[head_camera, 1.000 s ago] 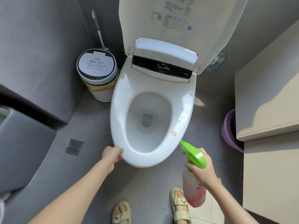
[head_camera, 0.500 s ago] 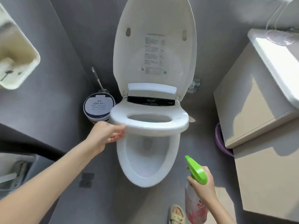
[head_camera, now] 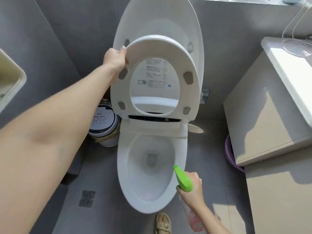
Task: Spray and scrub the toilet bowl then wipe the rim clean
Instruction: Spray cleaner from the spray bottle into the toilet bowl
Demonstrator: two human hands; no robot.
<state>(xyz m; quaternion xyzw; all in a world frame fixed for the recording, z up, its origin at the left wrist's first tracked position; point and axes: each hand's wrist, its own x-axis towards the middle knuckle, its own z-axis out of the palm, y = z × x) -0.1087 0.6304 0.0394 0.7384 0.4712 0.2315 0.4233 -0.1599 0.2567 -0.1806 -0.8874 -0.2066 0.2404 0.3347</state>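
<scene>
The white toilet bowl (head_camera: 152, 166) lies open below me, its rim (head_camera: 122, 166) bare. My left hand (head_camera: 115, 59) grips the upper left edge of the raised toilet seat (head_camera: 189, 92), which stands nearly upright against the open lid (head_camera: 158, 19). My right hand (head_camera: 192, 188) holds a spray bottle (head_camera: 184, 179) with a green trigger head and pink label. The bottle's nozzle points over the right side of the bowl.
A round lidded bin (head_camera: 104, 125) stands left of the toilet. A beige cabinet (head_camera: 270, 115) and a purple basin (head_camera: 231, 154) are at the right. A floor drain (head_camera: 87, 198) sits at lower left, a sink (head_camera: 10, 80) at far left. My sandalled foot (head_camera: 163, 223) is below the bowl.
My left hand has lifted the seat from flat on the bowl to nearly upright against the lid. The spray bottle has moved in toward the bowl's right rim.
</scene>
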